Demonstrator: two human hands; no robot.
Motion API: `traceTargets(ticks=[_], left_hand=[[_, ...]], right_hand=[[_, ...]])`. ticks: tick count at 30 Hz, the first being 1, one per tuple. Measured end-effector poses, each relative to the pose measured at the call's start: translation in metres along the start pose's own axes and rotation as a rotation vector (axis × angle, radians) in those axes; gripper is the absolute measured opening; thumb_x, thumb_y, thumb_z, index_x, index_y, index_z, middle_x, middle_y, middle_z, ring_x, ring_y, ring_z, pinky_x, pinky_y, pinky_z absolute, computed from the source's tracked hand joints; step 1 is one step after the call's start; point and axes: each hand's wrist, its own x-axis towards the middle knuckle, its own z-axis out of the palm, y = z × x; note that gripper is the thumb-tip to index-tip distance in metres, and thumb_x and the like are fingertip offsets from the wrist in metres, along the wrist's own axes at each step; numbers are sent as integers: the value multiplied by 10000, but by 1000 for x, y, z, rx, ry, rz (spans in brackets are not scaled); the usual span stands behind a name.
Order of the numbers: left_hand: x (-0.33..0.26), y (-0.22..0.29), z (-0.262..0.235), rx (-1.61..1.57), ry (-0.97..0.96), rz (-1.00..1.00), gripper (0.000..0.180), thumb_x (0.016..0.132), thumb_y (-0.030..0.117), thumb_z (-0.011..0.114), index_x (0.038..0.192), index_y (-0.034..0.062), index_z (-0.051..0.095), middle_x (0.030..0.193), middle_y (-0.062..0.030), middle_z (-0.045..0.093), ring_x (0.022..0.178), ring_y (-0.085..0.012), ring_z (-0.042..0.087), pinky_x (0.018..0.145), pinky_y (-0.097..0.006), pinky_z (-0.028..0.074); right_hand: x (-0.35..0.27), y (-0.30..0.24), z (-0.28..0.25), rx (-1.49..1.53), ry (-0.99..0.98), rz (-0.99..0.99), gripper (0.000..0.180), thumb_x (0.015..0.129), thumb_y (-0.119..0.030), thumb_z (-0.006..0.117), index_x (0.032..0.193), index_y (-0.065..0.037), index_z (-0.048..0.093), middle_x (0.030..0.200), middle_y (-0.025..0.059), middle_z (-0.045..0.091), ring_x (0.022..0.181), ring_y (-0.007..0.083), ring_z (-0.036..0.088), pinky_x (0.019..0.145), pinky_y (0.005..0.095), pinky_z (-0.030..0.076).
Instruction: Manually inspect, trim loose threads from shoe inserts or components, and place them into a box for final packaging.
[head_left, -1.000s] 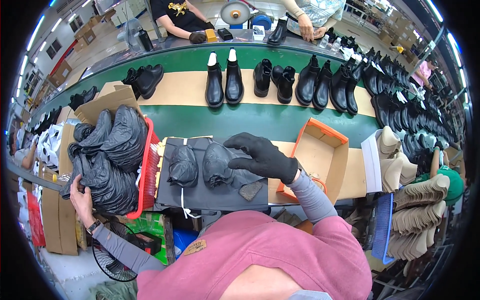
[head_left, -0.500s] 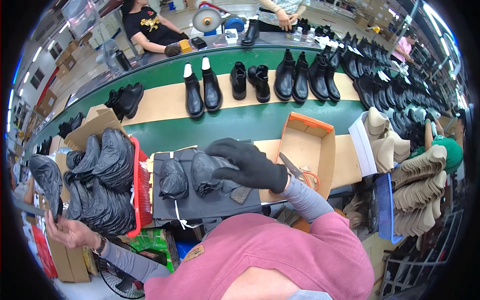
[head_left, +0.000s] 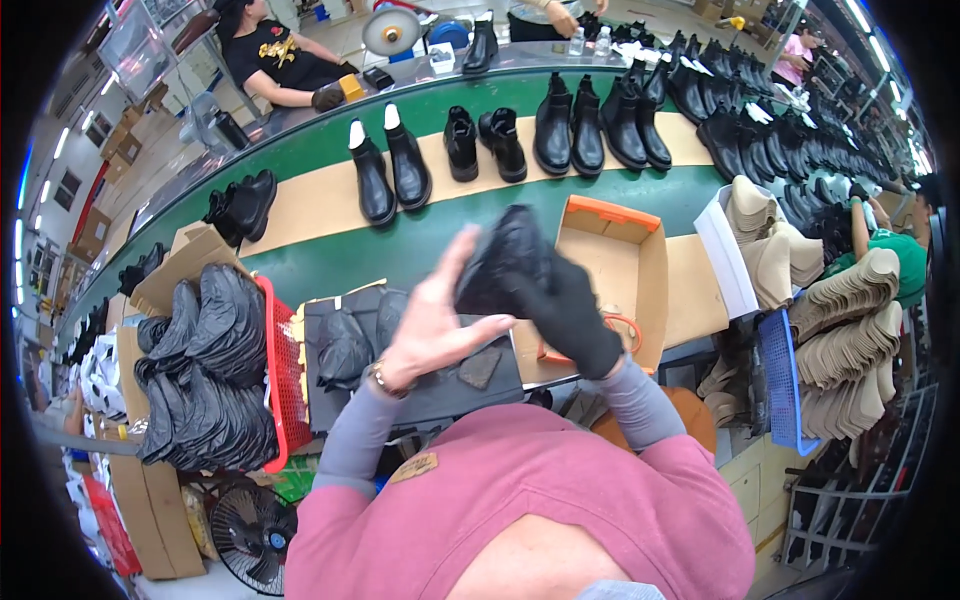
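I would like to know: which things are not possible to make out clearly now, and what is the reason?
All in the head view:
- Black bundle in the right hand: blurred, partly covered by that hand.
- Lower bundle: partly hidden behind the left hand.
- Co-worker in black: head cut by the top edge.
- Far-right shoes: too small to count.

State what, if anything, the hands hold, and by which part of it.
The gloved right hand holds a black crinkled bundle by its lower right side. The open left hand is close beside it; whether it touches cannot be told.
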Motion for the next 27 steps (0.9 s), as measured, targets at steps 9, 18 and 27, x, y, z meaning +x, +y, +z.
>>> traceTargets(ticks=[9, 18, 27], left_hand=[[23, -20, 54, -21, -200, -228, 543, 814, -7, 487, 1353, -32, 421, 1030, -308, 612, 963, -422, 636, 830, -376, 495], [21, -16, 69, -53, -293, 12, 694, 677, -57, 486, 1366, -35, 400, 1164, -292, 591, 1097, -426, 587, 918, -384, 469], [20, -5, 65, -183, -344, -147, 843, 646, -126, 431, 1459, 46, 290, 1158, -203, 591, 1117, -259, 572, 961, -287, 406]], right_hand=[[-20, 7, -51, -807, 192, -322, 675, 701, -234, 788, 1292, -77, 503, 1281, 194, 490, 1165, 353, 503, 947, 441, 429], [-18, 30, -54, -854, 216, -381, 301, 701, -66, 684, 989, -48, 597, 1077, 137, 572, 1044, 336, 541, 905, 438, 419], [-16, 42, -59, -879, 70, -339, 391, 698, -197, 722, 1047, -80, 589, 953, 103, 569, 910, 289, 536, 935, 452, 350]])
